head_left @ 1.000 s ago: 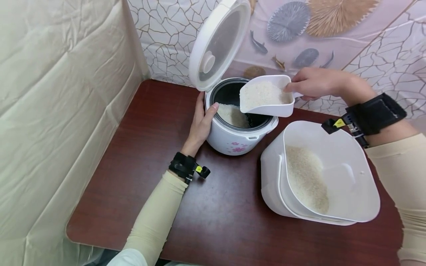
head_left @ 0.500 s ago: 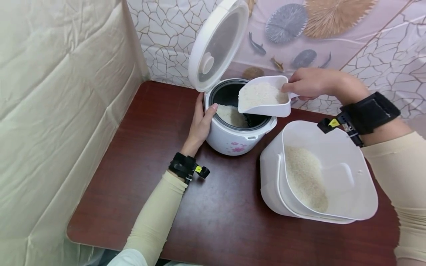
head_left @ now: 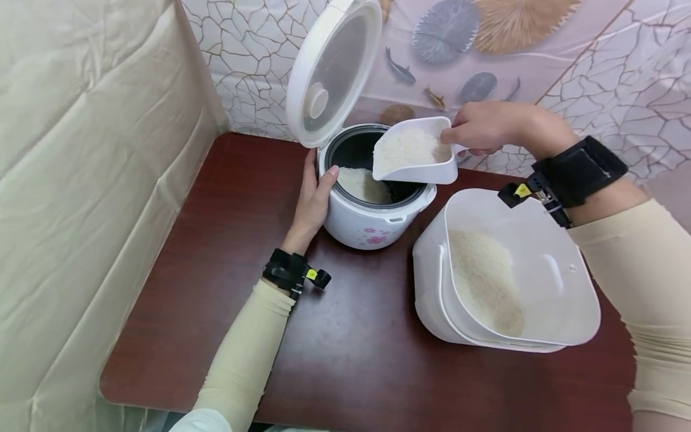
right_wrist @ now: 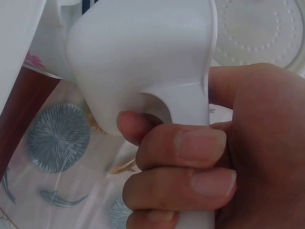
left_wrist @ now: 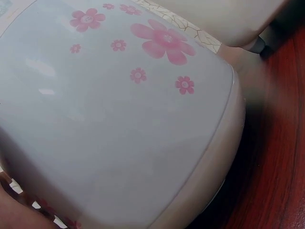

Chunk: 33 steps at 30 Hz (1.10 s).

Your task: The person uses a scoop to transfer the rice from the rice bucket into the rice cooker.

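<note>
A white rice cooker [head_left: 372, 225] with pink flowers [left_wrist: 164, 40] stands on the dark red table [head_left: 243, 198], its lid [head_left: 329, 72] raised. Rice [head_left: 361, 183] lies in its black inner pot. My left hand [head_left: 313, 201] rests flat against the cooker's left side, thumb on the rim. My right hand [head_left: 486, 126] grips the handle of a white scoop [head_left: 412, 159] full of rice, held level over the pot's right side. In the right wrist view the fingers [right_wrist: 190, 167] curl round the scoop handle [right_wrist: 181, 95].
A white rice bin [head_left: 502, 276], open and part filled with rice, sits at the right of the table. A cream sheet [head_left: 81, 180] hangs along the left. A patterned wall cloth [head_left: 540, 54] runs behind the cooker.
The view has shifted a little, so everything sits slightly lower-left in the picture. The scoop has edged slightly left over the pot. The left hand stays on the cooker.
</note>
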Tool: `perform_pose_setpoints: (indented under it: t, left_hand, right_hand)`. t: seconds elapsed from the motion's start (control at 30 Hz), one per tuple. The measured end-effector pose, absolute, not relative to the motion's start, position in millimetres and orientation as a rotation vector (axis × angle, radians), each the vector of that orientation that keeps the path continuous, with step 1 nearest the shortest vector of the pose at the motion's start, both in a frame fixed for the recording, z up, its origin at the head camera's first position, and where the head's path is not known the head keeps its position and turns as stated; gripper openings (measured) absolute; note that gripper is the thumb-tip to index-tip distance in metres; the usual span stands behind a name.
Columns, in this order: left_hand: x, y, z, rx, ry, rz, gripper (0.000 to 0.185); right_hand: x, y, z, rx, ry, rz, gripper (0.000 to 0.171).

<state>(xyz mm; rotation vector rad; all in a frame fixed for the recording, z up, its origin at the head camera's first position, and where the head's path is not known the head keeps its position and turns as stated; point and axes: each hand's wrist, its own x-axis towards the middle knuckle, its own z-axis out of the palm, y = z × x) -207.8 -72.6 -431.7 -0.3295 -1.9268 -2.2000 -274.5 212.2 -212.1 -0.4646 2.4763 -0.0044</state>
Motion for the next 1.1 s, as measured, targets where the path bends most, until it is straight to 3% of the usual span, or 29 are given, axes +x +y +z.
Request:
perform_pose_setpoints:
  t: [0.57, 1.1]
  left_hand:
    - [-222.0, -62.2, -439.6, -0.425, -1.866, -2.215, 0.082]
    - [-214.8, -70.0, -442.7, -0.340, -1.900, -2.236, 0.085]
  right_hand:
    - [-267.4, 215.7, -199.7, -0.412, 2.457, 0.000, 0.051]
    - [-263.1, 199.9, -200.5, -0.378, 2.451, 0.035, 0.049]
